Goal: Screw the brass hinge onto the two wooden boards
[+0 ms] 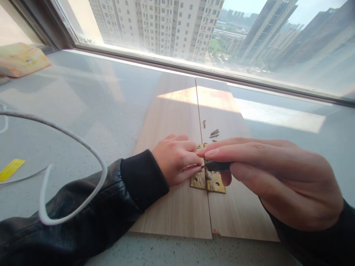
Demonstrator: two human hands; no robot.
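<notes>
- My right hand (277, 177) pinches a slim dark tool (217, 166) between thumb and forefinger; the fingers lie long and close together, narrow around the handle, and its tip points left onto the hinge.
- My left hand (176, 159) is curled, fingertips pressed down on the left leaf of the brass hinge (208, 181); whether they also pinch something small at the tool's tip I cannot tell, since the fingers hide it.
- The fingertips of both hands nearly meet over the hinge's knuckle.
- The hinge lies flat across the seam between two pale wooden boards (172, 207), one leaf on each board; only its near part shows beneath my fingers.
- Just beyond the hinge, on the right board, lies a small scatter of loose screws (213, 133).
- The boards lie side by side on a grey speckled sill (111, 111) that runs along a wide window (194, 33) at the far edge.
- A white cable (69, 136) loops over my left sleeve (83, 214), which is black and leather-like.
- A yellow strip (10, 169) lies at the near left, well apart from the boards.
- A tan packet (20, 59) sits in the far left corner.
</notes>
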